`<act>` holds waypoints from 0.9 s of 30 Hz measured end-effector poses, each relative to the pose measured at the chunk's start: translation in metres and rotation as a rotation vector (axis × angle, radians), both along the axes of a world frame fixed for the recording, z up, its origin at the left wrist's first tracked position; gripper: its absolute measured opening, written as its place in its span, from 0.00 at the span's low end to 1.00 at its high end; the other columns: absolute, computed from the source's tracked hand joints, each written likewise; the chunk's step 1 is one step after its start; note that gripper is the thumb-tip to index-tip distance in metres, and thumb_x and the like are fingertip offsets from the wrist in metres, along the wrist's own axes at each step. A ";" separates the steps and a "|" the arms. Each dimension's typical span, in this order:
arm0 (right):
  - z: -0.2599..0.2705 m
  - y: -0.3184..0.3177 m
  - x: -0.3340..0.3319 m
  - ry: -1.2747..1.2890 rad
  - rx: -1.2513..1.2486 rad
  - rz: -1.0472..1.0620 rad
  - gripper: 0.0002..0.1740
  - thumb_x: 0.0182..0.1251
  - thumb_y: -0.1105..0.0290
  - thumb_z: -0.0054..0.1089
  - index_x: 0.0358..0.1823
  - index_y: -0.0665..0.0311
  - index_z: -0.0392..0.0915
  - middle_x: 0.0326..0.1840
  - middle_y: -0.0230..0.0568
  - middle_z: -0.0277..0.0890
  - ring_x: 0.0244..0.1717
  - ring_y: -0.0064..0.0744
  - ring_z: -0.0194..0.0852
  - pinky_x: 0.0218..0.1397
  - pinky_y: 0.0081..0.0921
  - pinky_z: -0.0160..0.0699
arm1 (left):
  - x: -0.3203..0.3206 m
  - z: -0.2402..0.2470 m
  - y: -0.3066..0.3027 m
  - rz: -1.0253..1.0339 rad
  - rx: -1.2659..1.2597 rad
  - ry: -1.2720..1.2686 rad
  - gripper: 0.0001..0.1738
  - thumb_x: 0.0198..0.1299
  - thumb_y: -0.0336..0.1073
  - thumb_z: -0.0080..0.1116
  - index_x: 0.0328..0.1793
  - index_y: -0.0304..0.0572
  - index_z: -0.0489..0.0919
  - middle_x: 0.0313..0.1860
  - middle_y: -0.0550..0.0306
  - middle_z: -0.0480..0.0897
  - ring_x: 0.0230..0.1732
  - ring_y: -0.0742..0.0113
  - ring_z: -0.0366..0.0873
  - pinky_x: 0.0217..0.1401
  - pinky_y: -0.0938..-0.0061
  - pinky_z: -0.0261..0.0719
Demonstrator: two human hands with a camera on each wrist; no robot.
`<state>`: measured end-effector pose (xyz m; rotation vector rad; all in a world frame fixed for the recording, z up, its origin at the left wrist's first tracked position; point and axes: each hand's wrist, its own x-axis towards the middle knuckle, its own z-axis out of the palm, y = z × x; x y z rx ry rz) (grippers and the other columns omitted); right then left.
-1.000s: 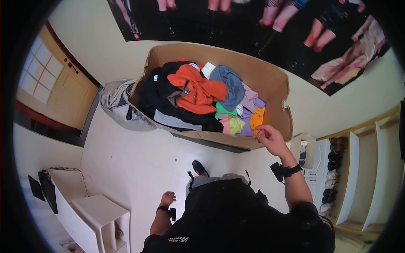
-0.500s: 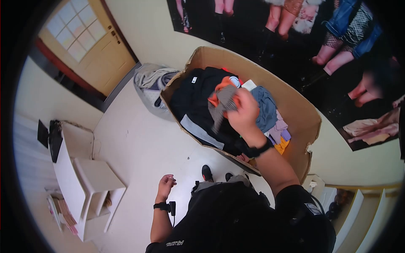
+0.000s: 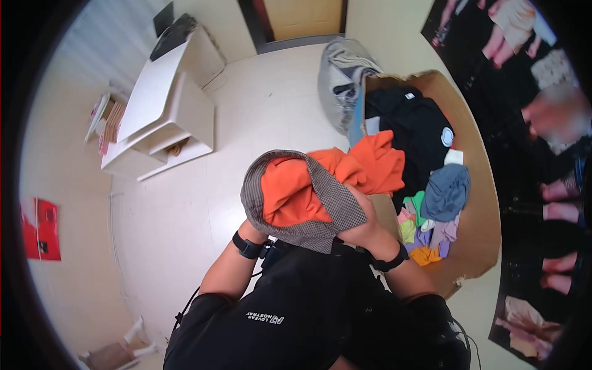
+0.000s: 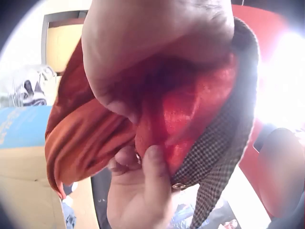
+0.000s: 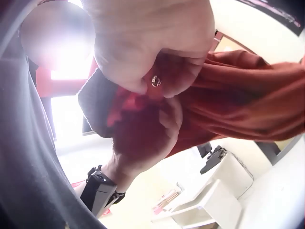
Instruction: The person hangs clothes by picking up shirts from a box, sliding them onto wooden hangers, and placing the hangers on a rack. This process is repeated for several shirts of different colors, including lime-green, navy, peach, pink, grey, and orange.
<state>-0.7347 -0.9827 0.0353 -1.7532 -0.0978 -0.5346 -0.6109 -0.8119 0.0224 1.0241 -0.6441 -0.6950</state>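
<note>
At the far left, beyond a stretch of pale floor, a white bench stood against the wall, well apart from the person. Nearer the middle, the left hand was closed on the garment, an orange piece with a grey checked layer. Its fingers were curled into the cloth near the edge, so the grip was full of fabric and not wide. The garment was up in front of the chest, and the checked layer arched over the orange. That hold looked suited to keeping the cloth off the floor and spread between two points. Just right of it, the right hand pinched the same edge close to a small metal snap, the two hands nearly touching. The rest of the orange cloth trailed right, over the near rim of a cardboard box. Inside lay black clothing and a blue-grey piece. A grey bundle sat just beside the box.
</note>
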 end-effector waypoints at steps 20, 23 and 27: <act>0.002 0.271 0.297 0.311 -0.135 0.504 0.09 0.64 0.78 0.47 0.43 0.70 0.74 0.33 0.32 0.76 0.35 0.20 0.72 0.40 0.20 0.73 | 0.146 -0.044 0.326 1.005 0.096 -0.126 0.15 0.69 0.36 0.43 0.53 0.31 0.72 0.43 0.56 0.78 0.45 0.70 0.75 0.49 0.75 0.72; -0.008 0.302 0.339 0.280 -0.053 0.423 0.09 0.62 0.80 0.46 0.42 0.70 0.74 0.33 0.33 0.76 0.35 0.22 0.73 0.40 0.21 0.73 | 0.156 -0.080 0.408 1.315 0.034 0.280 0.17 0.72 0.40 0.40 0.52 0.32 0.73 0.37 0.61 0.77 0.35 0.76 0.73 0.38 0.76 0.73; -0.021 0.351 0.394 -0.103 -0.564 0.420 0.10 0.58 0.81 0.48 0.41 0.68 0.74 0.34 0.43 0.78 0.35 0.34 0.77 0.40 0.25 0.75 | 0.151 -0.095 0.460 1.536 0.188 0.229 0.19 0.72 0.42 0.38 0.54 0.33 0.72 0.38 0.61 0.78 0.35 0.76 0.71 0.41 0.77 0.71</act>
